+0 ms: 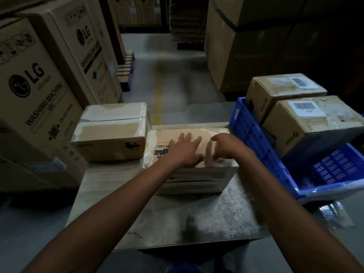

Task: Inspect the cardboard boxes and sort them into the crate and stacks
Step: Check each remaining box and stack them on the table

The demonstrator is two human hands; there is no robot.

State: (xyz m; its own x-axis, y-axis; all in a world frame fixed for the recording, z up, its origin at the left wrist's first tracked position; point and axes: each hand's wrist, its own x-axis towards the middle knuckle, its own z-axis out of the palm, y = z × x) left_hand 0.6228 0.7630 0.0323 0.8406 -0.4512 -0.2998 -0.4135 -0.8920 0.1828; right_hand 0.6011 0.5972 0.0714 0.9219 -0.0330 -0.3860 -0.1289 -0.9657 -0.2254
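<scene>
Inspecting middle box [164, 137]: left hand [184, 149] flat on top, right hand [224, 146] curled at wrap, grip unclear. Next, judged: lift toward crate [248, 131] or stack.

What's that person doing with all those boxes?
A person is checking a box on the table. The left hand lies flat on its top; the right hand touches it too, half curled, grip unclear. Another box sits to its left, and two boxes already stand in the blue crate on the right.
</scene>
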